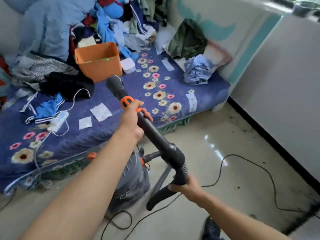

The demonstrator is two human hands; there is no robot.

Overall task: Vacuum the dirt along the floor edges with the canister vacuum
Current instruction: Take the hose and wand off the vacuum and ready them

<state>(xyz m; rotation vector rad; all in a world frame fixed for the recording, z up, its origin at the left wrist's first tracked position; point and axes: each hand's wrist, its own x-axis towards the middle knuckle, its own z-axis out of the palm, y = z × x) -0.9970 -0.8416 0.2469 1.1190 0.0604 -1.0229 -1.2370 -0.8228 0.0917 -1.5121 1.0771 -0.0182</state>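
My left hand [132,116] gripped the wand [155,134] under its orange collar. My right hand [186,187] was curled round the hose bend [181,171]. The wand tip was over the bed [206,87]; the canister [133,181] stood on the floor beside the bed.

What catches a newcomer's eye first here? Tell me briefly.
The black vacuum wand cuts across the centre, gripped by the left hand near its orange collar and the right hand below the bend. Behind it, an orange bin stands on the cluttered floral bed. Dark dirt lines the floor along the right wall.
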